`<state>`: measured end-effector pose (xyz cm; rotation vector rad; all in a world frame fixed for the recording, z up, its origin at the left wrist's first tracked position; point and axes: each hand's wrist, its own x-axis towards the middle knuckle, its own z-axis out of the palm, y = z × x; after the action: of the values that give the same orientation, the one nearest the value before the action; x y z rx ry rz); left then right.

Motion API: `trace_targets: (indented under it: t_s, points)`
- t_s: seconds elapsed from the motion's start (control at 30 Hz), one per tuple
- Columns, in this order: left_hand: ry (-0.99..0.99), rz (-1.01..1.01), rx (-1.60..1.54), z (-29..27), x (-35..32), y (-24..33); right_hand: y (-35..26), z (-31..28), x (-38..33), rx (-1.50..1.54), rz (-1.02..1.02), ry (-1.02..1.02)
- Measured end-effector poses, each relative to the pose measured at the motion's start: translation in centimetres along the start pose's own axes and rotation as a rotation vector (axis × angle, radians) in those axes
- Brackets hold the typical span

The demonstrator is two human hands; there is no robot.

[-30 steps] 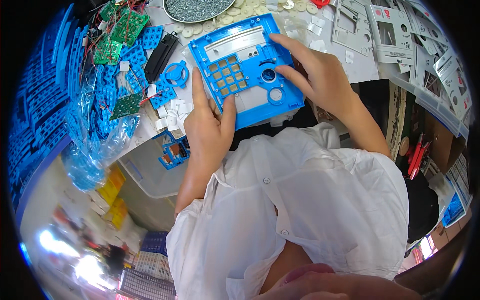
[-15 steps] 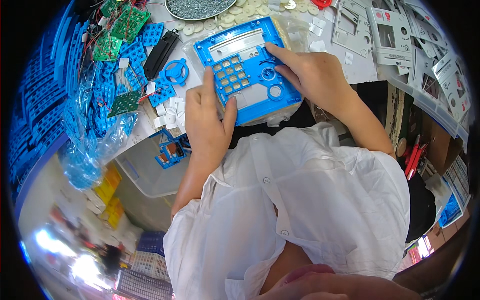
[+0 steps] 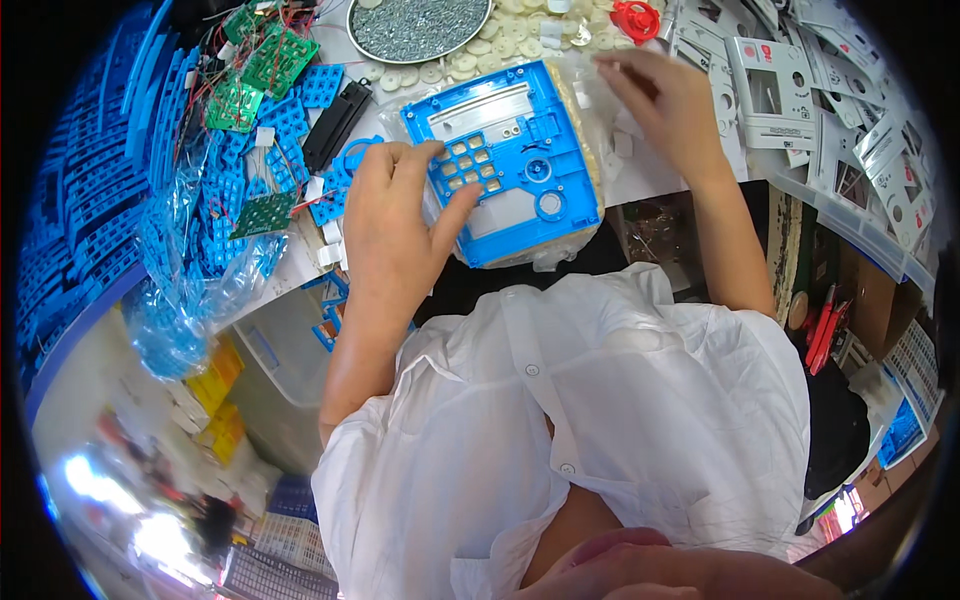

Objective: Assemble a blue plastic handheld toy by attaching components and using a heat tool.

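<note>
A blue plastic housing panel [image 3: 510,235] lies inner side up on a plastic-wrapped, padded-looking block at the table's front edge. It has a grid of square key holes, a long window slot and two round rings. At its left edge rests my left hand [image 3: 390,205], thumb over the panel's lower left and fingers bent beside the key grid. Partly hidden behind those fingers is a loose blue ring part [image 3: 362,152]. My right hand [image 3: 675,115] hovers beyond the panel's right side, fingers loosely curved and apart, with nothing visible in them. A red ring part [image 3: 635,20] lies just past its fingertips.
A round tray of small screws [image 3: 420,25] stands at the back among pale discs [image 3: 470,62]. Green circuit boards [image 3: 280,60], a black bar-shaped part [image 3: 336,125] and stacked blue panels [image 3: 80,210] fill the left. White-grey faceplates [image 3: 765,90] pile up at right.
My right hand has lifted off the panel and moved up and right toward the red ring part. My left hand has shifted slightly left, its index finger now bent.
</note>
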<state>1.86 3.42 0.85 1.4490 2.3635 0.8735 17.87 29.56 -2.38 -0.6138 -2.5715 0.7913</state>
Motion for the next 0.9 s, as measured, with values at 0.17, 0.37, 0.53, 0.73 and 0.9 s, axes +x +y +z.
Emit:
trace_targets:
  t_s: [0.17, 0.37, 0.53, 0.73, 0.9]
  points:
    - [0.024, 0.029, -0.081, 1.5, 0.0, 0.5, 1.7, 0.9, 4.5, -0.305, -0.088, -0.085]
    - [0.072, 0.028, -0.121, 1.6, -0.9, 0.3, 2.6, 1.8, 5.3, -0.41, -0.145, -0.072]
    - [0.123, 0.03, -0.304, 1.7, -0.1, 1.1, 2.0, 0.9, 3.1, -0.184, -0.059, -0.04]
    - [-0.035, -0.121, -0.532, 2.3, 2.0, 2.9, -4.1, 0.3, -1.6, 0.698, 0.234, -0.324]
    - [-0.129, -0.254, -0.882, 3.4, 1.6, 2.1, -6.2, 0.3, -2.2, 0.774, 0.292, -0.33]
